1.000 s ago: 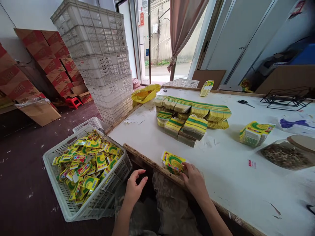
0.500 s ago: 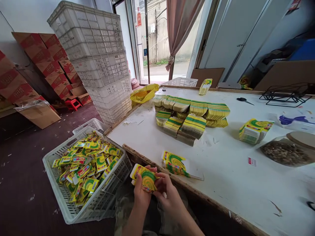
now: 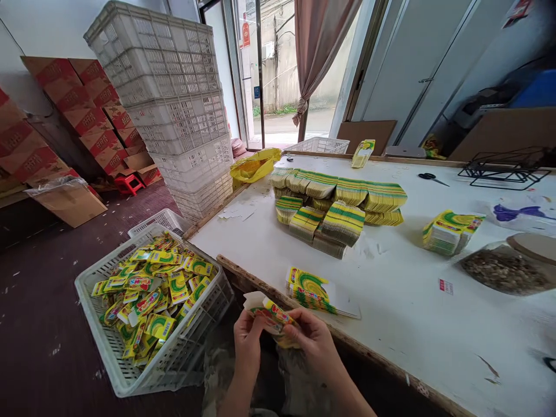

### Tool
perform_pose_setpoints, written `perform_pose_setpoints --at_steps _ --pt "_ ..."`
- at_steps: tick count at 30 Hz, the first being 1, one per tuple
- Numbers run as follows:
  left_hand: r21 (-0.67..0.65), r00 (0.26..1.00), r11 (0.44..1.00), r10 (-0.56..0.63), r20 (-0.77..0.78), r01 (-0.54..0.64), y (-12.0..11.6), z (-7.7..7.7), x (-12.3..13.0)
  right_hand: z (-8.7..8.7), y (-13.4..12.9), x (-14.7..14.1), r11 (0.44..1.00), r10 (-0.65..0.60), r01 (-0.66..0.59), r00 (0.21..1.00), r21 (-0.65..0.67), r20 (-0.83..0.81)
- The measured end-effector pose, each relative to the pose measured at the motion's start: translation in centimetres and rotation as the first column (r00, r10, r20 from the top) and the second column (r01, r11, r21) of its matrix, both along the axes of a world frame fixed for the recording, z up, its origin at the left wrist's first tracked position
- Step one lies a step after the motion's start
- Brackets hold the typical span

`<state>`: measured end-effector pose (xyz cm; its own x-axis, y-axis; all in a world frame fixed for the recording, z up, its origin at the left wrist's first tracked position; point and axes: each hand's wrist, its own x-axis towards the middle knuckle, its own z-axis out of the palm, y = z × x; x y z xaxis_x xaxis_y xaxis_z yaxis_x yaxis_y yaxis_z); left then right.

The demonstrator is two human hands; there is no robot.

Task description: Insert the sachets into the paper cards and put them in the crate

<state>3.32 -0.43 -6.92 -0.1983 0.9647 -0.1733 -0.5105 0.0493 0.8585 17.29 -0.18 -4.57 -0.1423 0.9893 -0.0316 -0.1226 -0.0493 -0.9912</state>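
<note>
While your left hand [image 3: 247, 341] grips one end of the small printed carton [image 3: 276, 316] and your right hand [image 3: 315, 340] pinches the other, the piece sits between them at the near edge of the bench [image 3: 417, 341], above your lap. Its white flap [image 3: 253, 300] sticks out beyond your left fingers, so you appear to be partway through opening or folding it; your fingers hide too much to tell which. The next move seems to call for a light, steady hold with both hands, enough to work the thin card along its creases without crushing it. Just ahead of you, a small stack of flat cartons [image 3: 309, 285] lies on the bench, and to your left the crate [image 3: 191, 347] holds a loose heap of similar yellow-and-green pieces [image 3: 158, 324].
</note>
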Motion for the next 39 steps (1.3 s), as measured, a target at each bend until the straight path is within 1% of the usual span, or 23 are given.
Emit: perform_pose_setpoints --at_steps 2,4,6,8,9,11,12,14,15,16,17,19,20,21,22,24,26,27,29,32,34,36,39 --pt "-0.021 0.996 0.999 -0.034 -0.081 0.032 0.2 0.3 -0.5 0.0 0.3 1.1 0.999 -0.010 0.006 0.997 0.048 0.080" --pt "0.033 0.984 0.996 -0.077 -0.158 0.083 0.6 0.7 -1.5 0.3 0.6 2.2 0.983 -0.066 0.024 0.972 0.183 0.225" --pt "0.117 0.969 0.987 -0.084 -0.232 0.114 0.9 1.4 -2.8 0.7 0.9 3.2 0.924 -0.176 0.011 0.900 0.383 0.398" --pt "0.167 0.937 0.977 -0.071 -0.342 0.135 1.1 2.1 -4.2 1.1 1.0 3.7 0.830 -0.295 -0.065 0.791 0.554 0.536" --pt "0.160 0.901 0.973 -0.084 -0.425 0.167 1.1 2.5 -4.8 1.3 0.9 3.6 0.791 -0.328 -0.125 0.740 0.599 0.587" --pt "0.075 0.778 0.961 -0.168 -0.605 0.266 1.0 3.2 -5.4 1.6 0.5 2.9 0.740 -0.328 -0.246 0.680 0.626 0.655" --pt "0.011 0.706 0.944 -0.238 -0.667 0.329 0.9 3.5 -5.4 1.6 0.2 2.4 0.725 -0.299 -0.301 0.673 0.619 0.677" --pt "-0.108 0.585 0.877 -0.399 -0.706 0.468 0.7 3.9 -4.8 1.7 -0.4 1.4 0.703 -0.227 -0.380 0.681 0.601 0.696" --pt "-0.141 0.552 0.844 -0.455 -0.698 0.517 0.6 4.0 -4.3 1.6 -0.7 1.0 0.707 -0.212 -0.382 0.689 0.595 0.693" --pt "-0.155 0.539 0.824 -0.487 -0.688 0.545 0.5 4.0 -3.8 1.5 -0.8 0.8 0.732 -0.221 -0.339 0.702 0.590 0.677" --pt "-0.152 0.542 0.821 -0.489 -0.684 0.550 0.3 4.0 -3.4 1.4 -0.8 0.7 0.769 -0.252 -0.254 0.722 0.586 0.644" --pt "-0.112 0.568 0.853 -0.431 -0.701 0.509 0.0 3.8 -2.5 0.8 -0.7 0.7 0.841 -0.334 -0.017 0.770 0.541 0.544" --pt "-0.092 0.574 0.866 -0.402 -0.713 0.492 -0.2 3.7 -2.2 0.4 -0.5 0.8 0.871 -0.353 0.088 0.796 0.484 0.491" --pt "-0.073 0.572 0.867 -0.386 -0.724 0.493 -0.4 3.5 -1.8 0.0 -0.3 0.8 0.901 -0.339 0.152 0.831 0.407 0.441" --pt "-0.049 0.566 0.859 -0.377 -0.733 0.509 -0.6 3.3 -1.5 -0.4 -0.1 0.9 0.935 -0.286 0.164 0.875 0.315 0.392" --pt "0.012 0.561 0.839 -0.353 -0.749 0.544 -1.1 2.9 -0.9 -1.2 0.2 0.7 0.990 -0.112 0.084 0.956 0.115 0.270" --pt "0.087 0.568 0.829 -0.297 -0.767 0.552 -1.5 2.6 -0.5 -1.7 0.4 0.5 0.999 0.038 -0.035 0.992 -0.027 0.119" --pt "0.114 0.572 0.831 -0.268 -0.775 0.544 -1.6 2.5 -0.4 -1.8 0.4 0.4 0.995 0.077 -0.073 0.995 -0.066 0.056" --pt "0.128 0.568 0.846 -0.227 -0.791 0.517 -1.7 2.5 -0.4 -2.0 0.4 0.2 0.992 0.081 -0.082 0.997 -0.095 -0.009" --pt "0.073 0.526 0.851 -0.252 -0.812 0.520 -1.5 2.7 -0.6 -1.8 0.1 0.1 0.997 0.048 -0.047 0.999 -0.063 0.011" --pt "0.028 0.514 0.840 -0.305 -0.802 0.542 -1.3 2.8 -0.8 -1.3 -0.3 0.0 0.998 0.066 -0.067 0.996 0.007 0.068" --pt "0.000 0.537 0.838 -0.349 -0.768 0.546 -1.2 2.6 -0.8 -0.7 -0.8 -0.2 0.987 0.110 -0.127 0.980 0.099 0.165" --pt "0.015 0.609 0.880 -0.316 -0.727 0.474 -1.3 2.1 -0.8 0.0 -1.3 -0.4 0.952 0.131 -0.216 0.928 0.217 0.349"
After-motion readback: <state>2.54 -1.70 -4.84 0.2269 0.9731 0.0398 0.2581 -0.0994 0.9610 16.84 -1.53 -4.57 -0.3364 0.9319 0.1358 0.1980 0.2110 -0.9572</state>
